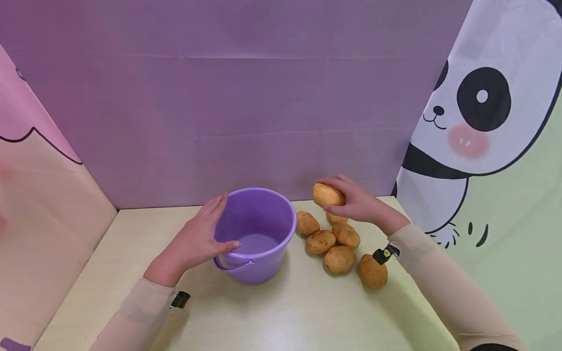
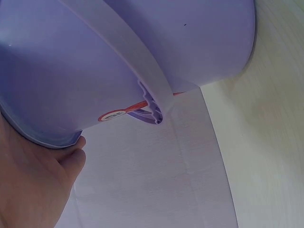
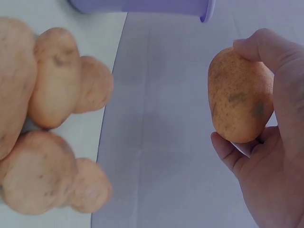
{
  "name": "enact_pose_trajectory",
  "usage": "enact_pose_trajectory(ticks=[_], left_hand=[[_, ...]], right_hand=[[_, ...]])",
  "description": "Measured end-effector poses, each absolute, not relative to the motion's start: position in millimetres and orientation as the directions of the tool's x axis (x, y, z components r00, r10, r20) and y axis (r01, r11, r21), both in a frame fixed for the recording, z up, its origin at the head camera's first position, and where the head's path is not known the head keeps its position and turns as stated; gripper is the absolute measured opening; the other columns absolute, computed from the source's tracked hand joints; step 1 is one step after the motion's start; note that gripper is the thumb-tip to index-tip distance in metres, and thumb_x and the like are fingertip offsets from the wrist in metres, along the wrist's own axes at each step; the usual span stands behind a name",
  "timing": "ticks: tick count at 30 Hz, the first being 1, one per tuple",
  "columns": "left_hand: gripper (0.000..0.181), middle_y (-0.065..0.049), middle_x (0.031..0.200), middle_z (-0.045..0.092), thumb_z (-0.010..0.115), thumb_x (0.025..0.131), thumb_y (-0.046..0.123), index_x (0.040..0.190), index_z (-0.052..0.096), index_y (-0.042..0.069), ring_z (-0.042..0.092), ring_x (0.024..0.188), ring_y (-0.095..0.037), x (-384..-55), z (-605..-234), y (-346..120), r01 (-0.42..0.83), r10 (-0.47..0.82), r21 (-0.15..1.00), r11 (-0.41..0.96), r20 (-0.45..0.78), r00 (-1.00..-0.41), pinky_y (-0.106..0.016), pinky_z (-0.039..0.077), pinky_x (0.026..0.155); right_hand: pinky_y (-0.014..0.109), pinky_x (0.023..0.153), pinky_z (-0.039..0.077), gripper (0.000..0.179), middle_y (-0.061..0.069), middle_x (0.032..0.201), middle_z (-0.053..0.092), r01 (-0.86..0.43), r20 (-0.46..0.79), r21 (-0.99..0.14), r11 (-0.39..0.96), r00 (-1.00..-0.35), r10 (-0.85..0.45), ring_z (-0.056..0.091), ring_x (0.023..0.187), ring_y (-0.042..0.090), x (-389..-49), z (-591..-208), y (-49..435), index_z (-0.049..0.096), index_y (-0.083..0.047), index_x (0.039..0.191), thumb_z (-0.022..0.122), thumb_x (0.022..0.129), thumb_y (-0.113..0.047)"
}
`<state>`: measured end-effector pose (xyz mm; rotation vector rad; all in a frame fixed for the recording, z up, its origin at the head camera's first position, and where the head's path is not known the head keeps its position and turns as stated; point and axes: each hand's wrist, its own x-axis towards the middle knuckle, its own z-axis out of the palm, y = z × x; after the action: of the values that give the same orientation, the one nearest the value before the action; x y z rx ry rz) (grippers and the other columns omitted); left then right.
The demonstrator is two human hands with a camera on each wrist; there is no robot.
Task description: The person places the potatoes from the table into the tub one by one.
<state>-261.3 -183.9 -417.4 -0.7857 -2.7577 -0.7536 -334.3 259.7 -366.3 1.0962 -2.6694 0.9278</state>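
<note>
While purple backdrop [image 1: 263,102] behind, pale table [image 1: 237,319] below: left hand [image 1: 198,237] straight-fingered on bucket [image 1: 263,269], right hand [image 1: 357,201] tight round potato [image 1: 326,195].

Bucket [image 1: 262,269]: set on the table [image 1: 272,317].
Left hand [image 1: 199,239]: placed on the bucket's left.
Potato cluster [image 1: 322,242]: grouped right of the bucket.
Raised potato [image 1: 328,195]: held in the right hand [image 1: 354,199], seemingly above the cluster's back.
Lone potato [image 1: 373,274]: set front-right of the cluster.

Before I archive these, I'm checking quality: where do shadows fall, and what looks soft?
Head view: faint shadows on the table beside the bucket and right sleeve; right wrist view: the loose potatoes look softer than the held potato; left wrist view: a pale, bluish cast.
</note>
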Motion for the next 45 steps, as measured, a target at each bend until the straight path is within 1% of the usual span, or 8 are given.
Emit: enact_pose_trajectory(ticks=[4,13,22,29,34,41,45], left_hand=[[0.128,-0.024,0.182,0.018,0.082,0.09,0.067,0.172,0.019,-0.008,0.018,0.167,-0.045,-261.6,-417.5,-184.0,0.528,0.44,0.425,0.735,0.292,-0.849,-0.067,0.029,0.129],[0.129,-0.024,0.182,0.018,0.082,0.09,0.068,0.173,0.019,-0.008,0.019,0.167,-0.046,-261.5,-418.3,-184.2,0.526,0.437,0.423,0.738,0.294,-0.85,-0.066,0.029,0.129],[0.128,-0.023,0.182,0.018,0.082,0.089,0.068,0.173,0.019,-0.007,0.019,0.168,-0.044,-262.0,-418.4,-183.5,0.523,0.433,0.435,0.733,0.295,-0.852,-0.067,0.03,0.129],[0.129,-0.022,0.182,0.017,0.082,0.09,0.068,0.173,0.018,-0.006,0.018,0.168,-0.043,-262.2,-418.1,-184.1,0.52,0.432,0.436,0.735,0.29,-0.854,-0.066,0.029,0.13],[0.128,-0.023,0.182,0.017,0.083,0.09,0.067,0.173,0.018,-0.006,0.017,0.168,-0.043,-262.4,-418.4,-183.9,0.513,0.43,0.441,0.736,0.28,-0.858,-0.065,0.027,0.13],[0.127,-0.023,0.182,0.018,0.084,0.09,0.065,0.173,0.019,-0.007,0.019,0.167,-0.044,-261.8,-419.5,-182.9,0.513,0.43,0.443,0.735,0.28,-0.858,-0.066,0.028,0.13],[0.127,-0.024,0.182,0.019,0.083,0.09,0.066,0.173,0.019,-0.007,0.019,0.167,-0.044,-260.9,-419.7,-182.3,0.514,0.43,0.443,0.735,0.281,-0.858,-0.066,0.029,0.13]], right_hand=[[0.046,0.096,0.058,0.071,0.011,0.135,0.058,-0.689,0.319,-0.483,0.541,-0.713,-0.624,0.061,0.114,0.026,-335.8,-359.7,248.0,0.059,-0.015,0.159,0.088,0.094,-0.015],[0.044,0.093,0.057,0.071,0.007,0.137,0.057,-0.731,0.314,-0.459,0.505,-0.665,-0.678,0.059,0.115,0.024,-341.7,-350.6,219.5,0.058,-0.02,0.16,0.087,0.096,-0.022],[0.043,0.092,0.058,0.068,0.006,0.136,0.058,-0.758,0.303,-0.451,0.471,-0.626,-0.718,0.06,0.114,0.024,-341.1,-346.3,188.6,0.061,-0.019,0.158,0.086,0.095,-0.025],[0.042,0.094,0.058,0.07,0.006,0.137,0.058,-0.777,0.291,-0.446,0.444,-0.595,-0.749,0.059,0.115,0.023,-340.1,-342.3,167.6,0.06,-0.017,0.159,0.085,0.095,-0.028],[0.04,0.095,0.056,0.072,0.007,0.139,0.058,-0.785,0.265,-0.432,0.444,-0.581,-0.77,0.057,0.119,0.023,-340.8,-341.5,151.6,0.058,-0.016,0.162,0.085,0.096,-0.027],[0.038,0.096,0.056,0.072,0.007,0.138,0.058,-0.794,0.24,-0.429,0.43,-0.559,-0.794,0.057,0.118,0.022,-342.0,-345.0,133.3,0.058,-0.015,0.162,0.085,0.096,-0.025],[0.037,0.097,0.055,0.072,0.009,0.14,0.058,-0.815,0.239,-0.404,0.415,-0.532,-0.812,0.057,0.119,0.022,-342.8,-346.3,124.2,0.057,-0.014,0.162,0.085,0.097,-0.027]])
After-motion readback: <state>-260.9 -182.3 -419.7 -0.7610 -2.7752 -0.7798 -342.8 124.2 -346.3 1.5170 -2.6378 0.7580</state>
